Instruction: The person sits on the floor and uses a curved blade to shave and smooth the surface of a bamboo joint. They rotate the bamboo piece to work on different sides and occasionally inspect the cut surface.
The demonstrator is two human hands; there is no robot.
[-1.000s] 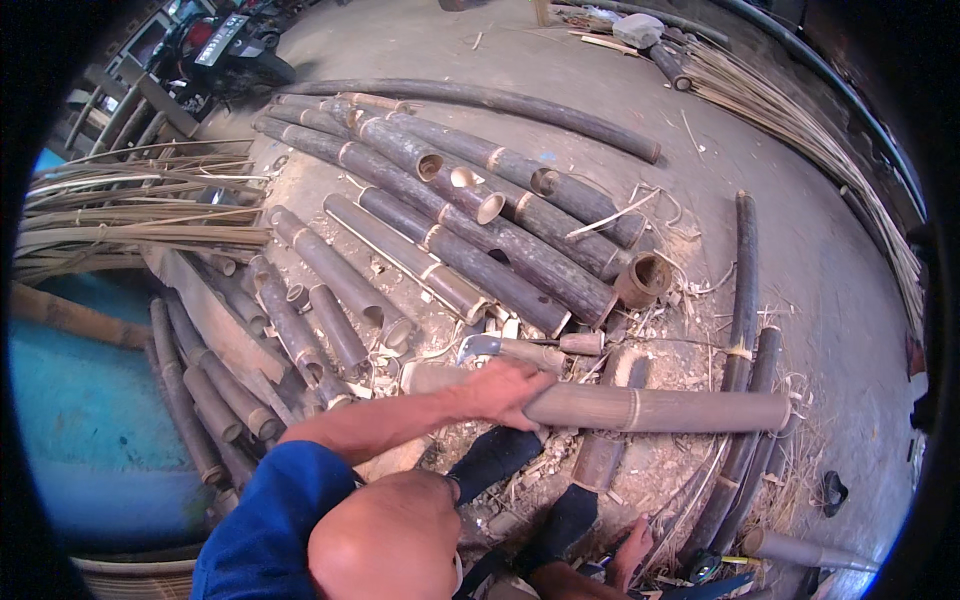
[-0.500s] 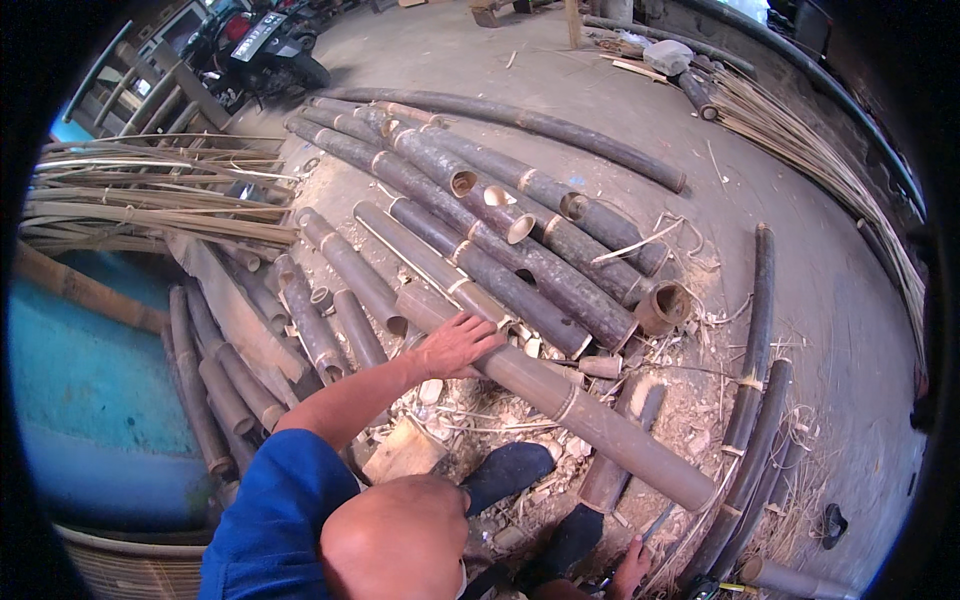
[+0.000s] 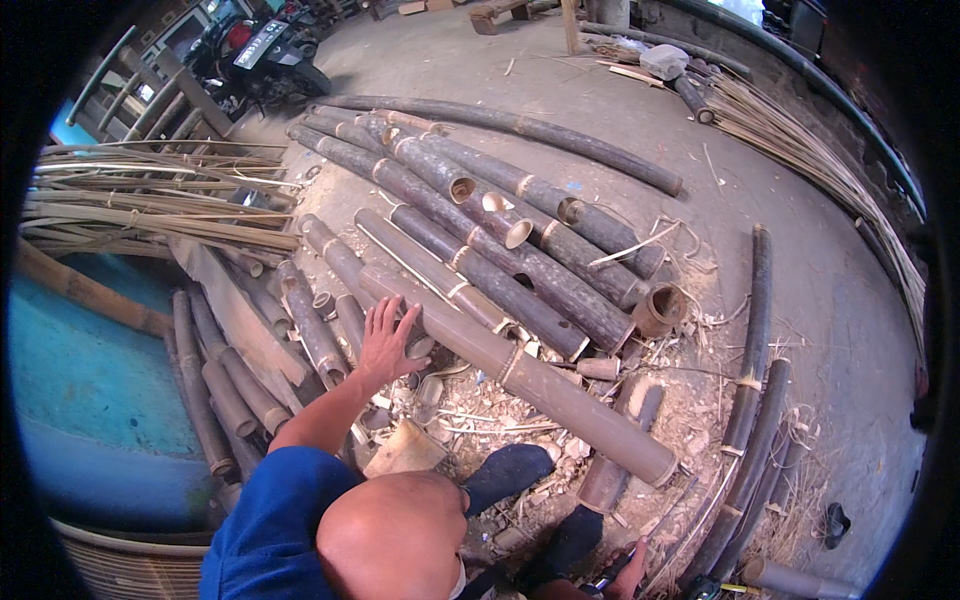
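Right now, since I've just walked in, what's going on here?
A person in a blue sleeve is handling a long brown bamboo tube. The left hand is spread open at its far left end; I can't tell whether it's touching. The right hand is near the picture's bottom edge, too unclear to say what it holds. The tube slants above pale shavings, with more dark bamboo tubes lying just beyond.

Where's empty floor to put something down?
Mostly bare floor lies between the dark poles on the right and the stick bundle, and between the motorbike and long curved pole. Bamboo and shavings crowd the left hand and feet.
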